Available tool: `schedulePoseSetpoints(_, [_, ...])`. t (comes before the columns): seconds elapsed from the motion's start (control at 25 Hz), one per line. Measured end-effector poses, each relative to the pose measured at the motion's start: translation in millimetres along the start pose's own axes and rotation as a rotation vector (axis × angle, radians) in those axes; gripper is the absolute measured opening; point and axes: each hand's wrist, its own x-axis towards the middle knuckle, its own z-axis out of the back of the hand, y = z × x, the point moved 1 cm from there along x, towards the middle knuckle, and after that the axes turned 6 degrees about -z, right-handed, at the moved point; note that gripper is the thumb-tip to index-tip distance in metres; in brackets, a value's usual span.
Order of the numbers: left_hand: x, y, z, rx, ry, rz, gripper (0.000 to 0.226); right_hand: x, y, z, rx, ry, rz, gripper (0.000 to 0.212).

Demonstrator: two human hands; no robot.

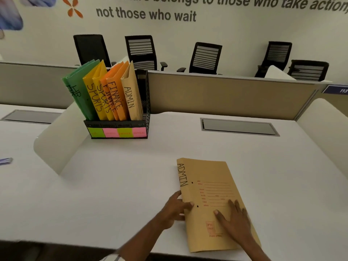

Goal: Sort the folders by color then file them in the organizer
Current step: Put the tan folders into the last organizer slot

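Observation:
A tan folder marked ADMIN (209, 178) lies flat on the white desk (120, 176) near its front edge. My left hand (175, 208) grips the folder's spine edge, thumb on top. My right hand (235, 217) rests flat on its cover, fingers spread. At the back left stands a black mesh organizer (145, 102) with coloured sticky labels on its front. Upright in it are green HR folders (77, 89), two yellow SPORTS folders (96, 95), two orange FINANCE folders (114, 97) and one tan ADMIN folder (131, 95).
White rounded dividers stand at the desk's left (56, 140) and right (323, 129). A grey cable hatch (239, 127) sits in the desk behind the folder. A beige partition (226, 97) runs along the back, with black office chairs beyond it.

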Motion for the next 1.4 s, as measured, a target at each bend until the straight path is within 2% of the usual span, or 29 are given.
schedulePoseSetpoints(0.08, [-8.4,1.5,-2.4,0.019,0.064,0.008,0.084,0.3,23.1,0.0,-0.014,0.046,0.021,0.096])
schedulePoseSetpoints(0.24, [-23.0,-7.9,-7.9,0.015,0.023,-0.159,0.082,-5.4,87.9,25.2,0.117,0.096,0.205,0.087])
schedulePoseSetpoints(0.36, [-37.5,-31.9,-4.7,0.089,-0.003,-0.330,0.075,-12.3,152.5,83.4,0.286,0.004,0.440,0.073])
schedulePoseSetpoints(0.6, [-45.0,-98.1,27.4,0.317,-0.167,-0.703,0.060,-22.1,281.4,187.0,0.448,-0.133,0.710,0.072])
schedulePoseSetpoints(0.68, [-42.6,-119.0,42.1,0.421,-0.276,-0.794,0.060,-30.6,320.1,206.8,0.539,-0.047,0.760,0.072])
schedulePoseSetpoints(0.84, [-34.8,-157.9,82.3,0.444,-0.431,-0.962,0.068,-53.3,386.1,223.0,0.692,0.159,0.876,0.077])
schedulePoseSetpoints(1.04, [-15.3,-205.7,140.1,0.521,-0.602,-1.144,0.063,-72.4,447.4,230.8,0.729,0.210,1.044,0.067])
schedulePoseSetpoints(1.16, [4.1,-228.3,170.4,0.631,-0.689,-1.229,0.065,-75.5,469.4,232.2,0.781,0.300,1.100,0.076])
schedulePoseSetpoints(1.24, [17.1,-240.0,186.9,0.670,-0.702,-1.247,0.070,-77.2,480.0,229.9,0.792,0.339,1.112,0.084])
schedulePoseSetpoints(1.4, [44.1,-265.9,212.9,0.714,-0.687,-1.255,0.076,-70.1,501.2,224.6,0.745,0.266,1.127,0.083])
